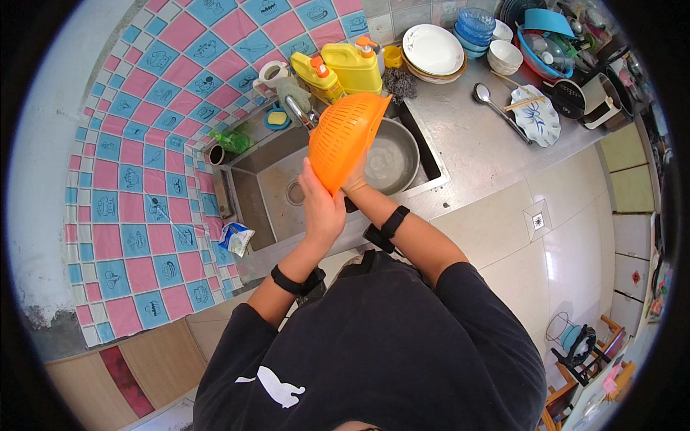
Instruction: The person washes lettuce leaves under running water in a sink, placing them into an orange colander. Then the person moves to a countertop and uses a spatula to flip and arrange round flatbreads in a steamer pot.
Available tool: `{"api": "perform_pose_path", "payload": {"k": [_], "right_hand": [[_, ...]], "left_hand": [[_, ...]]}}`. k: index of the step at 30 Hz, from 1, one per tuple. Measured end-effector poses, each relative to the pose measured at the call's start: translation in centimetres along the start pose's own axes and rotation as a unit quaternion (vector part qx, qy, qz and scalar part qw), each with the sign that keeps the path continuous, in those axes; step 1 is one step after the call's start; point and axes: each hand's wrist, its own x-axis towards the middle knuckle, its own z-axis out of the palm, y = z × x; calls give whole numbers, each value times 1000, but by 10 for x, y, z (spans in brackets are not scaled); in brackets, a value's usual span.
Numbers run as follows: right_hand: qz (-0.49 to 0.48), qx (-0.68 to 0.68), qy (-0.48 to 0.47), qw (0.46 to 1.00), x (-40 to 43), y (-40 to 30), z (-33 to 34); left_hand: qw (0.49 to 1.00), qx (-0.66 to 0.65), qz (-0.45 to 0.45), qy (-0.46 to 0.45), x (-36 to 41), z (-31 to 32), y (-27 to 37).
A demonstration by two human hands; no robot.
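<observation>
An orange plastic colander [345, 137] is held up on its side over the sink, its slotted outside towards the left. My left hand [323, 210] grips its lower edge. My right hand [356, 175] is on the rim side, its fingers partly hidden by the colander. Behind and right of it, a round metal basin [396, 159] with a little water stands in the sink. The steel sink [269, 196] shows its drain at the left of the colander. A faucet [296, 110] with a green cloth [294, 94] over it is just beyond the colander.
Yellow detergent bottles [353, 67] and a steel wool scourer [400, 85] stand behind the sink. On the counter at right are plates [433, 49], bowls [505, 54], a ladle [501, 110] and a scalloped dish [542, 126]. A blue and white packet [235, 238] lies by the sink's left front corner.
</observation>
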Motion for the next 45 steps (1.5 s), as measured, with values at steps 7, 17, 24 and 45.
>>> {"api": "perform_pose_path", "payload": {"k": [7,17,24,45], "right_hand": [[-44,-88,-53,994,6,-33,-3],[14,-72,-73,995,5,-1,-5],[-21,-170,-62,983,-1,-17,-11],[25,-305,-286,908,5,-50,-57]], "left_hand": [[998,-45,-45,-3,5,-9,4],[997,-61,-39,0,0,-2,-6],[994,-108,-11,30,-1,12,-21],[719,-500,-453,-168,-28,-11,-100]]}}
